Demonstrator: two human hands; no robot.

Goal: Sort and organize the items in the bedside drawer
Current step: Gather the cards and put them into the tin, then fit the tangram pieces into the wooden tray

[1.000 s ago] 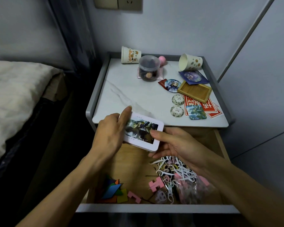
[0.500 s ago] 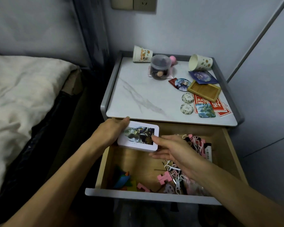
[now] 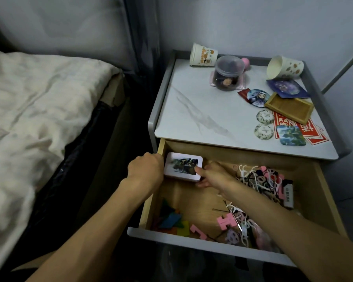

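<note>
- Head view: we see the white box (image 3: 183,166) in the back-left corner of the drawer (image 3: 212,246).
- The left hand (image 3: 146,169) grips its left edge; the right hand (image 3: 212,176) pinches its near-right corner, thumb on top.
- We judge it rigid, light and slick-lidded; it is best held by the short edges, not the picture face.

White card box (image 3: 183,166) now down in drawer (image 3: 322,192) back-left corner, no longer above the front; left hand (image 3: 146,169) and right hand (image 3: 213,176) moved in with it.
</note>
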